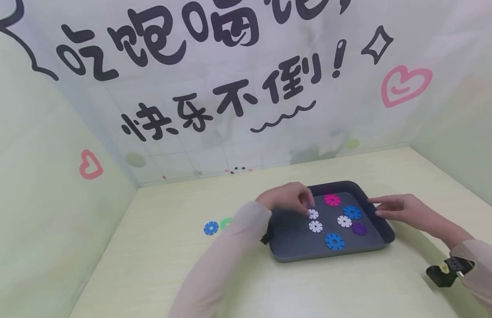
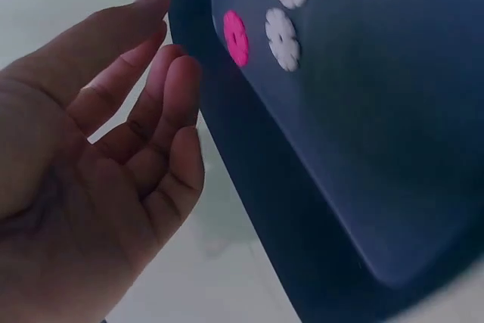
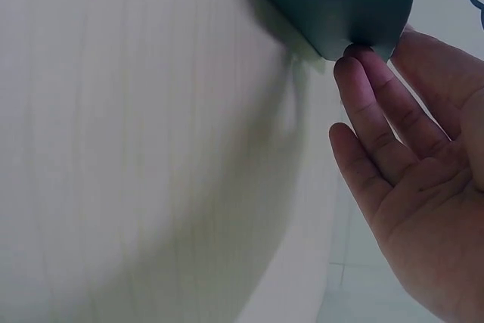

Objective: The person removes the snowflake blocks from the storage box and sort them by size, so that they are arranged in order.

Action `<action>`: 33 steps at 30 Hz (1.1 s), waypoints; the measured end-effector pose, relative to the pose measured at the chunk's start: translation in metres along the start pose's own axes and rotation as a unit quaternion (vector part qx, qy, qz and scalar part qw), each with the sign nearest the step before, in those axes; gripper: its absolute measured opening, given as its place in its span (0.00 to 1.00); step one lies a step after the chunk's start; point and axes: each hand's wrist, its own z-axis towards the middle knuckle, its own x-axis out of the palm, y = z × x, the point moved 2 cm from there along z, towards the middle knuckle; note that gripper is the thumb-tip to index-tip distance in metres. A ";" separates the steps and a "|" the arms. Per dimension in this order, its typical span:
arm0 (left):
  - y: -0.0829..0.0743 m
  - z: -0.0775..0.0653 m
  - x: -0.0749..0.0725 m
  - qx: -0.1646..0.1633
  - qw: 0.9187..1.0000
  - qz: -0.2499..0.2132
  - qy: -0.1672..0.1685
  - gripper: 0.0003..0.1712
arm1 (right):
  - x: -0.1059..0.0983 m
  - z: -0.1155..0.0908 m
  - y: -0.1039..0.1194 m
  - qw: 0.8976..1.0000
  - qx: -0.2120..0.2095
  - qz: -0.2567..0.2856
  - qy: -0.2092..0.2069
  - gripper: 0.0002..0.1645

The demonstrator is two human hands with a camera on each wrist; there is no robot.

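Note:
A dark rectangular tray (image 1: 293, 247) holds several flat notched plastic snowflake discs. Two white discs, the upper one (image 1: 313, 214) and the lower one (image 1: 315, 226), lie near its middle. My left hand (image 1: 291, 196) hovers above the tray's left part, fingertips by the upper white disc; in the left wrist view the fingers curl loosely with nothing between them. On the tray's right side, my right hand (image 1: 404, 212) holds the rim. The right wrist view shows straight fingertips against the outer wall (image 3: 333, 5), and one digit partly hidden behind the rim.
Also on the tray are a pink disc (image 1: 332, 200), a third white disc (image 1: 344, 221), a purple disc (image 1: 358, 229) and two blue discs. Left of the tray, a blue disc (image 1: 211, 228) and a green disc (image 1: 226, 223) lie on the pale table (image 1: 150, 265). Printed walls enclose it.

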 end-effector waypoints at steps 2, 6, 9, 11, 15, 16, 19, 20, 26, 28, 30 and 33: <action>-0.006 0.010 0.005 0.001 1.000 0.001 0.018 0.13 | 0.000 0.000 0.000 1.000 0.002 0.000 0.000 0.27; -0.017 0.026 0.015 0.004 0.998 -0.009 0.059 0.14 | 0.000 0.000 -0.001 1.000 0.005 -0.001 0.002 0.28; -0.023 0.035 0.022 0.004 0.996 -0.014 0.082 0.14 | 0.000 -0.001 0.000 1.000 0.003 -0.001 0.003 0.27; -0.027 0.039 0.026 0.001 0.996 -0.012 0.093 0.14 | 0.000 0.000 0.000 1.000 -0.001 0.001 0.001 0.27; -0.030 0.045 0.035 -0.016 0.993 -0.003 0.115 0.14 | 0.000 0.001 0.002 1.000 -0.011 0.003 -0.002 0.26; -0.030 0.047 0.037 -0.022 0.992 -0.001 0.121 0.14 | 0.001 0.001 0.002 1.000 -0.010 0.005 -0.003 0.26; -0.030 0.050 0.042 -0.035 0.991 0.012 0.129 0.15 | 0.000 0.001 0.002 1.000 -0.012 0.005 0.000 0.26; -0.029 0.051 0.043 -0.038 0.991 0.015 0.129 0.15 | 0.000 0.001 0.002 1.000 -0.009 0.005 -0.001 0.27; -0.029 0.055 0.052 -0.035 0.992 0.033 0.121 0.15 | 0.000 0.002 0.002 1.000 -0.008 0.009 0.002 0.26; -0.030 0.057 0.056 -0.037 0.992 0.044 0.115 0.16 | 0.000 0.001 0.002 1.000 -0.009 0.012 0.005 0.26; -0.031 0.059 0.059 -0.036 0.992 0.057 0.111 0.16 | 0.000 0.000 0.002 1.000 -0.006 0.013 0.008 0.26; -0.031 0.059 0.063 -0.034 0.991 0.066 0.115 0.16 | 0.000 0.000 0.003 1.000 -0.006 0.015 0.007 0.26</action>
